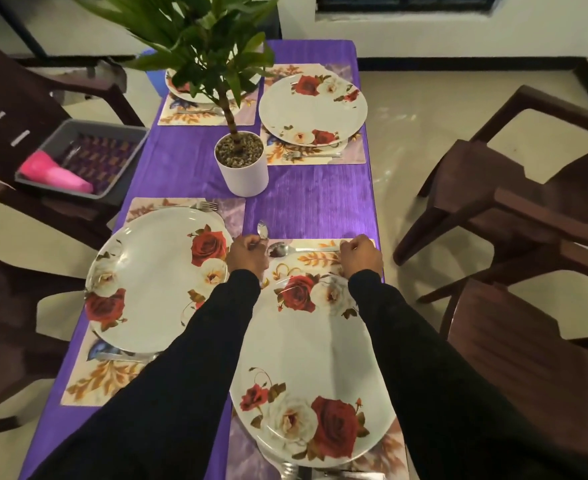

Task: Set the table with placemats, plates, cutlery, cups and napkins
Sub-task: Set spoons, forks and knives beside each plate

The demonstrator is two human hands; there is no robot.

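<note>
A potted plant in a white pot filled with pebbles stands mid-surface on the purple cloth, its leaves spreading toward the far end. Dark brown chairs flank both sides over a pale floor, and a barred window sits in the far wall

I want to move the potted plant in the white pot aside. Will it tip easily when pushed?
Probably yes if pushed high up. The potted plant carries tall, wide foliage over a narrow white pot, so it looks top-heavy. The pebbles filling the pot likely weigh down the base. The purple tablecloth may bunch, so lifting seems safer.
</note>
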